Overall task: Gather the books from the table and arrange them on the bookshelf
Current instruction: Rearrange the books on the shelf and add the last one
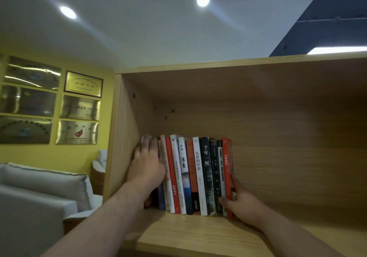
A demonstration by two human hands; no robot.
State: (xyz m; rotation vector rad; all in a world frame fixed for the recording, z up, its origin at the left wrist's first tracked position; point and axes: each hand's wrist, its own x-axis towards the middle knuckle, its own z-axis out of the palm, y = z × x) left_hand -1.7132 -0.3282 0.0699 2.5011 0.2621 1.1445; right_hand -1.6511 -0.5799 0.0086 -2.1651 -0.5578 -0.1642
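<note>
A row of several books stands upright on the wooden bookshelf, near its left wall. My left hand lies flat against the left end of the row, fingers spread and hiding the leftmost books. My right hand grips the lower part of the red book at the right end, thumb on its spine side and fingers behind it. The books lean slightly to the left. The table is out of view.
The shelf compartment stretches wide and bare to the right of the books. A grey sofa stands at the lower left. Gold plaques hang on the yellow wall beyond the shelf's left side panel.
</note>
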